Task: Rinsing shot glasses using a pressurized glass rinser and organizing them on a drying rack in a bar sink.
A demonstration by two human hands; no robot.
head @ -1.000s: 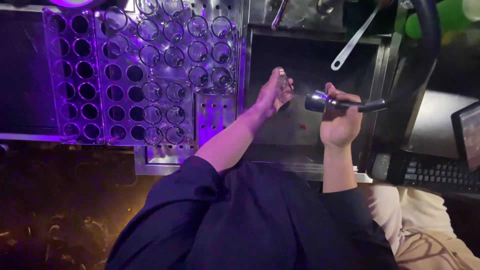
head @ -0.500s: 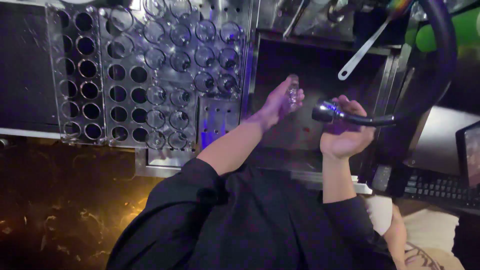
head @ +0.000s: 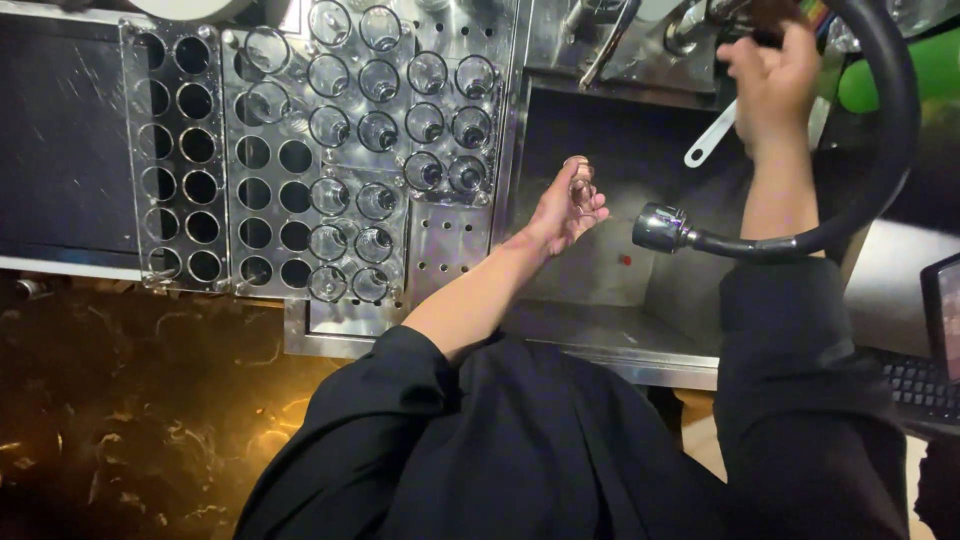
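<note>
1. Since approx. a sec ago your right hand [head: 775, 80] let go of the spray nozzle [head: 662, 227] & went up to the tap fittings at the back of the sink [head: 640, 290]; the nozzle hung free on its black hose [head: 880, 180], just right of the left hand.
2. That suggested rinsing had paused, w/ the glass not yet racked.
3. Left hand [head: 565, 210] stayed over the sink, fingers curled narrow around a small clear glass [head: 580, 185], upright-ish.
4. Right hand: fingers closed round sth dark up top; can't tell what exactly.
5. Rack of glasses [head: 370, 160] sat left of the left hand, several slots free.
</note>
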